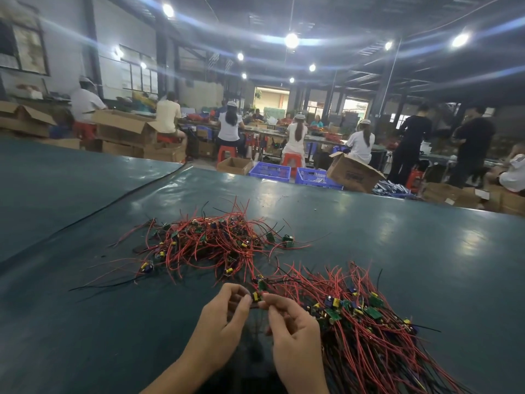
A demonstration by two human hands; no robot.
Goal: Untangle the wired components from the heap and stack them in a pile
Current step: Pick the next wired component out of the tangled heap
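left hand (224, 322): fingers curled, thumb and forefinger tips pinch the left side of the component
right hand (294, 332): fingers curled in, thumb and forefinger pinch the right side of the same piece, other fingers tucked toward the palm
component (257, 297): small yellow block on a dark board, held above the table between heap and pile; its wires are too blurred to trace
heap (210, 245): beyond the hands, a loose tangle of thin red wires and a few black ones, with small green boards and yellow and blue parts mixed in
pile (358, 317): just right of the right hand; wires lie roughly parallel and fanned, boards gathered mid-bundle
table (412, 240): dark teal mat, smooth and glossy, reflects the ceiling lamps
writing: cardboard box (355, 173) past the far edge has dark print, too blurred to read
blue crates (270, 169): plastic lattice walls, beside the box
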